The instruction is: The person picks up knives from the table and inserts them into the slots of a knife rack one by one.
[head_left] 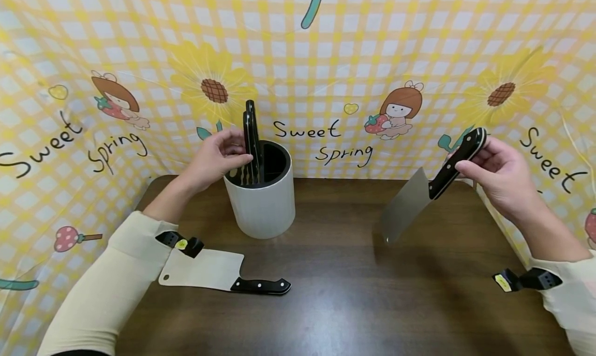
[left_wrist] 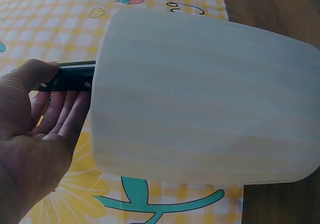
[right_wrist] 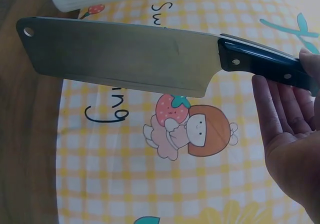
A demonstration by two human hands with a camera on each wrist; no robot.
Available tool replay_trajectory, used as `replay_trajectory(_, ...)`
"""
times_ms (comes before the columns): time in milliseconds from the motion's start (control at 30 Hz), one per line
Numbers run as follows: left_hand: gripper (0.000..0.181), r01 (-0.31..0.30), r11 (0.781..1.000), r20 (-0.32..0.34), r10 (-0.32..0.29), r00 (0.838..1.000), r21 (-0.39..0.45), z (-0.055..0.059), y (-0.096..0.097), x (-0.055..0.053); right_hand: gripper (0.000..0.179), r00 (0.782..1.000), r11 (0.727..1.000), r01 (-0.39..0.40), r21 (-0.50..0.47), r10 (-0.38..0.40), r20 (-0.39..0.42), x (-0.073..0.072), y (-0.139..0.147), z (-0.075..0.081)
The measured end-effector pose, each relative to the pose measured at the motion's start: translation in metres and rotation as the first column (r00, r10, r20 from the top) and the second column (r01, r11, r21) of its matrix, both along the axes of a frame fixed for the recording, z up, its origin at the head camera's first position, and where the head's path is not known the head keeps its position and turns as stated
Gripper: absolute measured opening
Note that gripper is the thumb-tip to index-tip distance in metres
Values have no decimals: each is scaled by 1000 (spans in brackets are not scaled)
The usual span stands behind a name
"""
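My right hand (head_left: 505, 177) grips the black riveted handle of a cleaver (head_left: 406, 205), thumb on one side and fingers on the other. Its broad blade slants down to the left, with a small hole at the blade's end visible in the right wrist view. A round white knife holder (head_left: 264, 211) with a dark inside stands at the left back. Black knife handles (head_left: 252, 133) rise from it, and my left hand (head_left: 215, 153) pinches one of them between thumb and fingers. The holder's wall hides that knife's blade in the left wrist view.
A second cleaver (head_left: 202, 269) lies flat on the brown wooden table (head_left: 335, 273), its black handle pointing right, partly beneath the left forearm. Checked yellow cloth (head_left: 302, 61) with printed flowers and girls hangs behind and at both sides.
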State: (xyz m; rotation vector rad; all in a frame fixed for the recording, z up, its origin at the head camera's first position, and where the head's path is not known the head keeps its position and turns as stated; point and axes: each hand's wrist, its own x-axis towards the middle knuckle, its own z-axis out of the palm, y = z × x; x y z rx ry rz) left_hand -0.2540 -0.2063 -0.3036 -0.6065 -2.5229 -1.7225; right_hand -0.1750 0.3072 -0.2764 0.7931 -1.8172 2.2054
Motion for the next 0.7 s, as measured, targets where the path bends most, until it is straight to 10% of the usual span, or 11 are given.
replay_trajectory(700,47,-48,998,-11,48,999,51,7,-9,6,25,999,996,-21,87,23,-23,6,-24,24)
